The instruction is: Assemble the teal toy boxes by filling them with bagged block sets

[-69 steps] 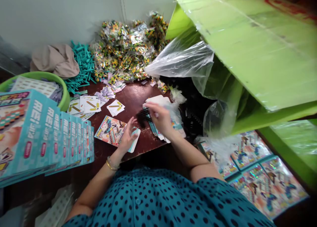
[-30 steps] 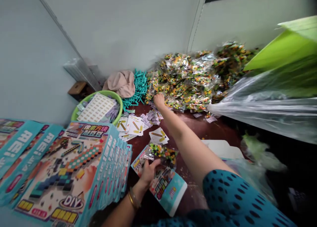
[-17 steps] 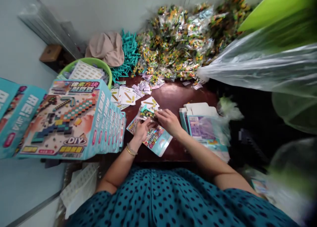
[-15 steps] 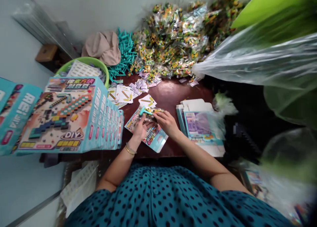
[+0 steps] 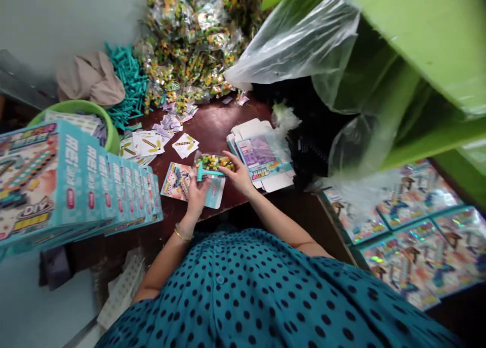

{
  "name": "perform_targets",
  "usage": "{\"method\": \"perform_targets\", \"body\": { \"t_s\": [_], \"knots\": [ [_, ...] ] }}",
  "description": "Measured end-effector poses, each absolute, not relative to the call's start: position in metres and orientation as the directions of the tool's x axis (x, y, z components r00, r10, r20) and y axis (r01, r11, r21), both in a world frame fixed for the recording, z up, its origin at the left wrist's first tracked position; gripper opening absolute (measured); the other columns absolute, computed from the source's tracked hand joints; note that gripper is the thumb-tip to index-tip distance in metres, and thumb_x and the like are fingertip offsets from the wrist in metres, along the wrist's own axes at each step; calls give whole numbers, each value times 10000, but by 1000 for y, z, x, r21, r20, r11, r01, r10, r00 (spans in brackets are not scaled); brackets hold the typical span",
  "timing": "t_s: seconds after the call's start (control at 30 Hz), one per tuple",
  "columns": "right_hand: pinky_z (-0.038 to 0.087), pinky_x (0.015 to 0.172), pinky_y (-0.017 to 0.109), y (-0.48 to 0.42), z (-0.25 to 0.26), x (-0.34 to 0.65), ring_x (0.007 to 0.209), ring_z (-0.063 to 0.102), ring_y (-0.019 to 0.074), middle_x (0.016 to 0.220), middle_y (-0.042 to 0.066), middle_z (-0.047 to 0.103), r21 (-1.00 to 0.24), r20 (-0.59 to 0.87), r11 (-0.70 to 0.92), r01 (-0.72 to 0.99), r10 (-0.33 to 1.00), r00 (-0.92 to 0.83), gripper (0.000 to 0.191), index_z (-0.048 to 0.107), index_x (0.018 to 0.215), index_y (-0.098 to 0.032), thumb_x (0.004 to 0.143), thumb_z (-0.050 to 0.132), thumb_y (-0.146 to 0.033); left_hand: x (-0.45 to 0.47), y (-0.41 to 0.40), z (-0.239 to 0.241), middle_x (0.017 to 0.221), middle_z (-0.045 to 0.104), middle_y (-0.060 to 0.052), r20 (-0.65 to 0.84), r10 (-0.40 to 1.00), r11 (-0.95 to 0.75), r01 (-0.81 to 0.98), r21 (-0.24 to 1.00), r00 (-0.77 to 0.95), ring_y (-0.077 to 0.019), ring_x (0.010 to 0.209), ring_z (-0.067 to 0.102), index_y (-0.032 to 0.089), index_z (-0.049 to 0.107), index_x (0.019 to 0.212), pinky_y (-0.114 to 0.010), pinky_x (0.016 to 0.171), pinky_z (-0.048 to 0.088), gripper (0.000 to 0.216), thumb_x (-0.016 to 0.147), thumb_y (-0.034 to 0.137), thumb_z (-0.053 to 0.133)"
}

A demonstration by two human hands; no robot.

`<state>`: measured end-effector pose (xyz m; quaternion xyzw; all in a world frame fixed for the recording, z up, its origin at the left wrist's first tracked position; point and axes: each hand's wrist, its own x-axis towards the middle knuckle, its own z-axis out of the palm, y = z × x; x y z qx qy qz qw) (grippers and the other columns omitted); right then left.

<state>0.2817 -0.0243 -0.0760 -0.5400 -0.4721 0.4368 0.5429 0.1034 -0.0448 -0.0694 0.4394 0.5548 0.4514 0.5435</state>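
Note:
A clear bag of small black, yellow, orange and green bricks (image 5: 213,162) is held between my two hands just above the table. My left hand (image 5: 196,197) is closed on a small turquoise T-shaped plastic piece (image 5: 200,172), whose bar runs along the bag's near edge. My right hand (image 5: 241,177) pinches the right end of the bag between thumb and fingers. Under both hands lies a flat printed box (image 5: 175,180), partly covered by them. Beyond it rests a white card with a pickaxe picture (image 5: 186,145).
Left stand several printed boxes (image 5: 79,181) in a row, before a green basin (image 5: 112,135). Turquoise pieces (image 5: 131,87) and bagged bricks (image 5: 190,49) are heaped behind. Flattened boxes (image 5: 261,155) lie right, a green bin (image 5: 429,49) overhangs, and a carton holds packed boxes (image 5: 410,236).
My view has swung to the right, bringing the carton of packed boxes into sight. The brick bag is now turned more upright, and the turquoise piece has rotated at its near edge.

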Motion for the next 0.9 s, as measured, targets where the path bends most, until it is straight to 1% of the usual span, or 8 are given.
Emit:
{"method": "perform_targets", "body": {
  "t_s": [0.1,0.17,0.3,0.43,0.5,0.63,0.73,0.9],
  "knots": [
    [446,1153,421,-44,-71,332,1270,608,245,1380,81,661,-991,28,-13,133,952,305,611,603,1423,-229,844,702,-399,100,-73,-72,1542,530,-191,-16,985,-44,340,939,172,-434,1516,355,194,658,1325,-566,1268,191,826,574,343,969],
    [438,1160,440,-57,-69,360,1266,609,257,1378,86,663,-979,17,-55,198,939,345,627,606,1421,-223,829,712,-399,98,-81,-73,1580,489,-188,-6,970,-106,448,888,243,-431,1570,241,212,693,1296,-580,1285,38,726,614,281,932],
    [528,1059,434,-67,-68,368,1166,664,258,1353,60,679,-990,-109,-128,60,961,254,646,623,1400,-255,788,747,-418,95,-70,-59,1446,627,-162,43,985,-118,474,872,166,-389,1492,411,243,755,1208,-534,1283,124,399,813,302,771],
    [601,905,378,-47,-71,324,1005,713,217,1284,37,713,-948,-201,-206,-243,979,-43,702,584,1428,-282,762,755,-422,91,-53,-29,1474,607,-123,267,961,-271,450,851,74,-317,1454,460,229,679,1355,-475,1281,193,447,974,441,584],
    [603,885,377,-31,-73,304,950,713,204,1231,39,732,-938,-200,-214,-271,977,-78,678,583,1420,-265,774,738,-398,93,-48,-21,1495,588,-117,312,950,-293,438,850,30,-293,1467,444,223,643,1399,-455,1286,191,487,1010,483,511],
    [543,1024,409,3,-67,282,1095,674,229,1257,76,715,-998,-21,-26,59,996,82,490,663,1304,-203,815,626,-225,109,-41,-32,1547,536,-129,263,964,-244,490,837,30,-300,1505,391,211,624,1420,-484,1294,153,498,1014,475,503],
    [470,1117,419,26,-56,269,1229,615,256,1340,120,661,-918,159,135,373,987,36,480,689,1269,-183,815,556,-108,123,-30,-46,1552,528,-151,203,977,-207,514,833,65,-316,1515,377,185,632,1408,-519,1294,127,479,1020,429,490],
    [507,1048,428,45,-35,247,1140,653,267,1330,142,664,-939,92,104,328,994,-51,786,308,1614,-147,893,613,-219,122,-9,-37,1574,506,-141,248,969,-228,415,881,5,-265,1544,336,165,597,1431,-449,1308,134,510,1036,451,449]
  ]
}}
